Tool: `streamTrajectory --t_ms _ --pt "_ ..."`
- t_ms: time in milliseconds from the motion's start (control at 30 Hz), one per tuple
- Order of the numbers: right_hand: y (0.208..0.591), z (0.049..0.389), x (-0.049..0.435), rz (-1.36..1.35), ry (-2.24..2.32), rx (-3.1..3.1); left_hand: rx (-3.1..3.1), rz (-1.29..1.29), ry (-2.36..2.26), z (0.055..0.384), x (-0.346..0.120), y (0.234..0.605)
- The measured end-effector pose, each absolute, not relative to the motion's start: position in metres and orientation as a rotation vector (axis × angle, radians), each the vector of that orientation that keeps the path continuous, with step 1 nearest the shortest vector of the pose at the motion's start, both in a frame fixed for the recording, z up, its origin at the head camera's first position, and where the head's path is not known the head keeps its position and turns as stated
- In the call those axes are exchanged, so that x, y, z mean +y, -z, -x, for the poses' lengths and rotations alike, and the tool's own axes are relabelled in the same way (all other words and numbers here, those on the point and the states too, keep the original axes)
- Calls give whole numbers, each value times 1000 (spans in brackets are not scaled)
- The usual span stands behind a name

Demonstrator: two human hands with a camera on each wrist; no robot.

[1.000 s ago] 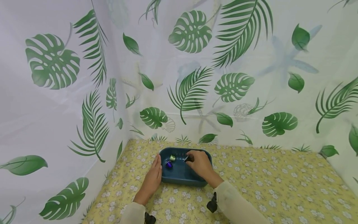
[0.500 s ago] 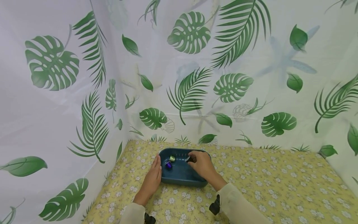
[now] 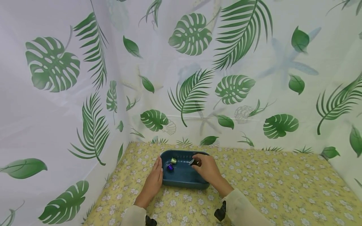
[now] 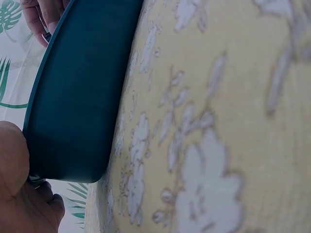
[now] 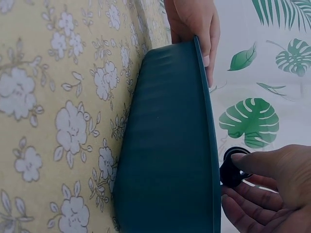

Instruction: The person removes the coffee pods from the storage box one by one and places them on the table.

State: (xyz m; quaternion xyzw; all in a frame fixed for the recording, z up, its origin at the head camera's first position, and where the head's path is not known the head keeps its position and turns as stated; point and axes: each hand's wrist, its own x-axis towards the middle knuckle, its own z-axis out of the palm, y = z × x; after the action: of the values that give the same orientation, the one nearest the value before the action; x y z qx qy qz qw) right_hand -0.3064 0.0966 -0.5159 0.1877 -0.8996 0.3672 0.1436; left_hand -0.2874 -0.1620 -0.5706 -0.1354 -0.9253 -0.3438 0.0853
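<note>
On yellow floral cloth (image 3: 254, 188) | leaf-print walls (image 3: 249, 47) | right hand (image 3: 207, 169) pinches capsule (image 3: 193, 162) | left hand (image 3: 154, 179) straight-fingered

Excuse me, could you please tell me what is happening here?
A person's right hand pinches a small black capsule with a silvery end over a dark blue-green rectangular tray with rounded corners. Their left hand rests against the tray's left end. Inside, toward that end, a small shiny light-green capsule and a shiny purple-blue capsule lie close together. The tray stands on a yellow cloth with white flowers.
</note>
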Motion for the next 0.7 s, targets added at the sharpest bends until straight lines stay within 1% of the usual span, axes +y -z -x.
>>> streamTrajectory --t_ms 700 --pt "510 292 109 -489 -1099 -2585 -2758 393 1031 285 -160 568"
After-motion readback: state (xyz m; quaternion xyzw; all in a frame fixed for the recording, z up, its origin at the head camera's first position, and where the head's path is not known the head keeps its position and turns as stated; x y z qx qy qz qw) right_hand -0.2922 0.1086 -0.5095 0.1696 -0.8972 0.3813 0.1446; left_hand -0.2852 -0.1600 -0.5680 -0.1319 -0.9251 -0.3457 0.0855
